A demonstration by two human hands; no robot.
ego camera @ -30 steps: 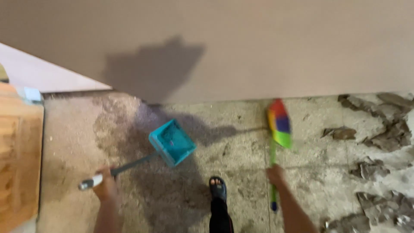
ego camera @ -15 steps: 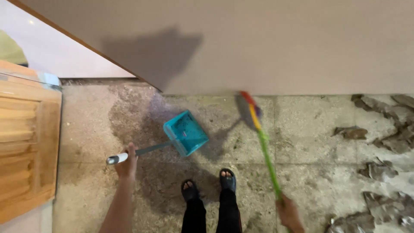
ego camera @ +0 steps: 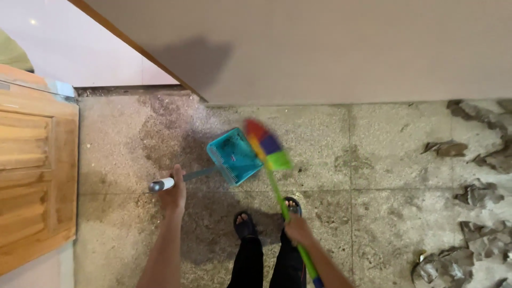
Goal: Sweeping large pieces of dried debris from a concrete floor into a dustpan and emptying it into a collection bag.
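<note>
My left hand [ego camera: 174,192] grips the grey and white handle of a teal dustpan [ego camera: 233,156], which rests on the speckled stone floor ahead of my feet. In my right hand [ego camera: 297,229] is the green stick of a small broom [ego camera: 266,147] with red, blue, yellow and green bristles. The bristles lie over the right edge of the dustpan. My two feet in dark sandals [ego camera: 245,225] stand just behind the pan.
A beige wall [ego camera: 330,48] runs across the top. A wooden door [ego camera: 32,170] stands at the left. Torn brown scraps of debris [ego camera: 474,192] lie scattered over the floor at the right. A glossy white floor [ego camera: 80,48] shows at the upper left.
The broom swung left from near the wall to the dustpan's edge, and my right hand rose and moved left. The view shifted a little; the dustpan stayed on the floor.
</note>
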